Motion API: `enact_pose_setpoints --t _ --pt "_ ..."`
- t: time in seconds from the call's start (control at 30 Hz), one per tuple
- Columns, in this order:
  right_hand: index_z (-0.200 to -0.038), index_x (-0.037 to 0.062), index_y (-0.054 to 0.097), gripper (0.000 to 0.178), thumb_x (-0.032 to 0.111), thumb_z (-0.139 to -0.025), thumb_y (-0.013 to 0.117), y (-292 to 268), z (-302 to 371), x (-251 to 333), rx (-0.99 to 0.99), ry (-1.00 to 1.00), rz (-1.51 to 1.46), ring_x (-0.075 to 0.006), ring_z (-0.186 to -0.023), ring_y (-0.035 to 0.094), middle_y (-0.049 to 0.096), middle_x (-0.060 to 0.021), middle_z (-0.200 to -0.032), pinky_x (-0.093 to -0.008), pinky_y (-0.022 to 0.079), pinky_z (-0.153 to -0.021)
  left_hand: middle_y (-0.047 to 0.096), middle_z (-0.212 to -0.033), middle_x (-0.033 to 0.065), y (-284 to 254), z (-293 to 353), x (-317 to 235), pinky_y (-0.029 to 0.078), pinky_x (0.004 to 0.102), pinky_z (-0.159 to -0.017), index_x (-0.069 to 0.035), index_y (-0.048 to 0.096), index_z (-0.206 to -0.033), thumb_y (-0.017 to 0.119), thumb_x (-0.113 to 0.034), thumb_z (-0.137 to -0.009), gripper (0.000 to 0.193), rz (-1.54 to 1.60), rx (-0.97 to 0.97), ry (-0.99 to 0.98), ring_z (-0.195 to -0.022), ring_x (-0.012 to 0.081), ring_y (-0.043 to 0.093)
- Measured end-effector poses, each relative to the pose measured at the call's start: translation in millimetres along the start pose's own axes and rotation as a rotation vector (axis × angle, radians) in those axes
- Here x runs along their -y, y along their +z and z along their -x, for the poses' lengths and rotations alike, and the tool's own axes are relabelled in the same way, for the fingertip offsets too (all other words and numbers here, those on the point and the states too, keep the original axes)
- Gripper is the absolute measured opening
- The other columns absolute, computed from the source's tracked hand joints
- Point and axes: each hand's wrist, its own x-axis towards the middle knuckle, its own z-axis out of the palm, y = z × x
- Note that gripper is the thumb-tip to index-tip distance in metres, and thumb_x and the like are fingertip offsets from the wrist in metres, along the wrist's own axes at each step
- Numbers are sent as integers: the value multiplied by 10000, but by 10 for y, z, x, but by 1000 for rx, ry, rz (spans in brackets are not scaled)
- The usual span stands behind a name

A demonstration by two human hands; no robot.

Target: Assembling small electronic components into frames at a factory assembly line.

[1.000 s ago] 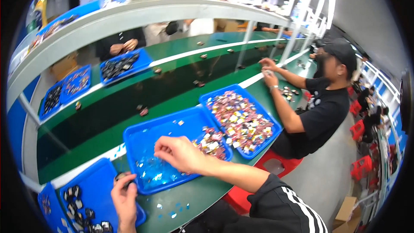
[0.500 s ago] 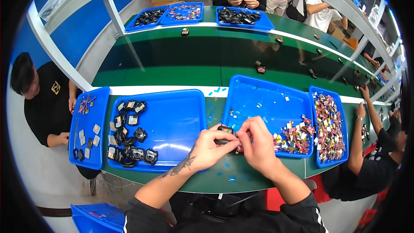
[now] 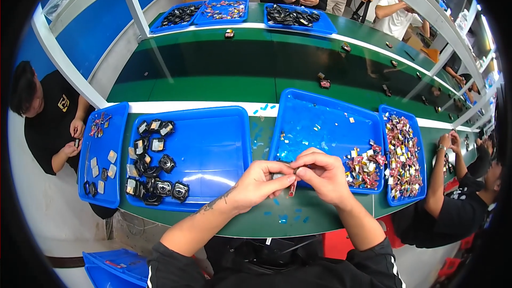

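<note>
My left hand (image 3: pixel 258 184) grips a small dark casing (image 3: pixel 277 176), mostly covered by the fingers, above the near edge of the bench. Hanging from it between my hands is a small red part (image 3: pixel 292 188). My right hand (image 3: pixel 326 178) is closed in a pinch at the casing's right end; what lies between its fingertips is hidden. Behind my hands stands a blue tray (image 3: pixel 320 108) with a pile of small red, white and yellow parts (image 3: pixel 365 166) at its right. Left of it, another blue tray (image 3: pixel 216 138) carries several round-faced black casings (image 3: pixel 164 187).
A narrow blue tray (image 3: pixel 421 184) full of red-and-yellow parts stands at right, another (image 3: pixel 118 128) with pale squares at left. Blue film scraps (image 3: pixel 283 218) dot the green bench (image 3: pixel 234 228). Beyond runs a green belt (image 3: pixel 202 93) carrying small parts. Co-workers sit on both sides and opposite.
My hands have come slightly nearer to me, and the red part now hangs lower below the fingers. The casing has turned and shows less. The left co-worker's hands have come together round a small object.
</note>
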Motion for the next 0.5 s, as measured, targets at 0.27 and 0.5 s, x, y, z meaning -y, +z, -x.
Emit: enact_pose_setpoints --t 0.27,0.5 --pt "-985 -4 697 152 -25 -841 653 116 54 218 -257 -7 327 -155 -774 635 650 -101 -878 -262 520 -672 554 -1234 117 65 -20 20 473 241 -774 -34 353 -1378 429 -30 -969 416 29 -385 262 -879 106 549" --pt "-979 13 697 177 -15 -805 685 395 -115 285 -261 -135 551 -173 -667 628 663 -114 -836 -273 497 -589 525 -1295 165 150 20 -39 432 305 -996 29 345 -1409 432 68 -942 476 -117 -378 400 -1172 187 538"
